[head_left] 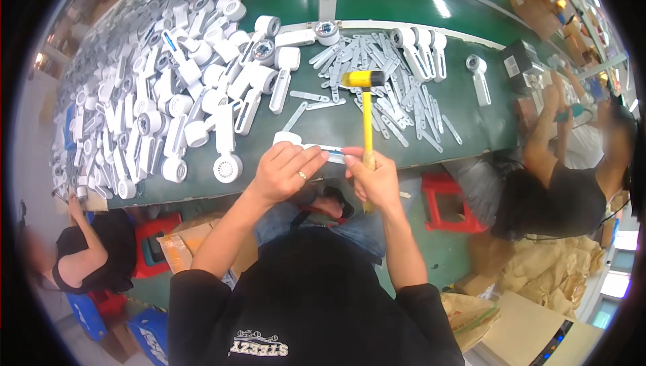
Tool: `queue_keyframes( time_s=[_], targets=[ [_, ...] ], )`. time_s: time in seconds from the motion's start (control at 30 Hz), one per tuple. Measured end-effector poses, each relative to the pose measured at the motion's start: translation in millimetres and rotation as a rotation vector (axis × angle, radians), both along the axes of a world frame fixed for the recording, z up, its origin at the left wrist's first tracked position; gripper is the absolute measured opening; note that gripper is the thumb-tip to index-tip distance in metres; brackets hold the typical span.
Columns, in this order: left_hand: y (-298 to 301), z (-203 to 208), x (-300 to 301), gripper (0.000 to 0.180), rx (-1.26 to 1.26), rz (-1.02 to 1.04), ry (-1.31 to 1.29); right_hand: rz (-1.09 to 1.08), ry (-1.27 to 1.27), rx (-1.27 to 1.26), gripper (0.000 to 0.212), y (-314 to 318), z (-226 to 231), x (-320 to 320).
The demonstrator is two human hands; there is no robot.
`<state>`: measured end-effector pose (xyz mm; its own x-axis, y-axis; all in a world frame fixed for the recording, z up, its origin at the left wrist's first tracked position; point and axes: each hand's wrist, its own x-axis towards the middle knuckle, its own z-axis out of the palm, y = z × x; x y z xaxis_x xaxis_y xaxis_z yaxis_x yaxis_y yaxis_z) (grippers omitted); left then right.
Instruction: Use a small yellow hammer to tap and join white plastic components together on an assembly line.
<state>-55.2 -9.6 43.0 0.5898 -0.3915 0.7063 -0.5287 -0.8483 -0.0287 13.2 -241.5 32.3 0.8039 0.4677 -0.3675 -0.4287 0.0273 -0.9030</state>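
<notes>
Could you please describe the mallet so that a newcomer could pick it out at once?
On the green table, find the pile of flat grey strips near the middle. The mallet overlaps that pile in the view, held in the person's right hand. Its yellow handle and yellow-and-black head set it apart from the grey strips and white parts around it.

A white plastic device (287, 138) with a round head and a long, straight handle is held roughly crosswise, its head on the left, partly covered by fingers; a blue strip is visible near the right end of its handle. Just beside this end is a mallet (367, 120), gripped low on its long yellow handle, with its yellow and black head at the far end from the person.
</notes>
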Motion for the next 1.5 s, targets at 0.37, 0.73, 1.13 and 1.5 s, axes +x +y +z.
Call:
queue_keyframes(
  time_s=[0.37, 0.73, 1.13, 1.5],
  targets=[
    [14, -39, 4, 0.077, -0.389, 0.163, 0.398, -0.026, -0.225, -0.294, 0.022, 9, -29, 13],
    [19, -54, 14, 0.039, -0.369, -0.056, 0.333, 0.192, -0.467, -0.553, 0.025, 16, -11, 21],
    [18, -53, 19, 0.022, -0.274, -0.037, 0.281, 0.223, -0.034, -0.499, 0.036, 22, 0, 31],
    [13, -54, 29, 0.029, -0.12, -0.085, 0.277, 0.104, -0.051, -0.383, 0.043, 3, -5, 3]
  ],
)
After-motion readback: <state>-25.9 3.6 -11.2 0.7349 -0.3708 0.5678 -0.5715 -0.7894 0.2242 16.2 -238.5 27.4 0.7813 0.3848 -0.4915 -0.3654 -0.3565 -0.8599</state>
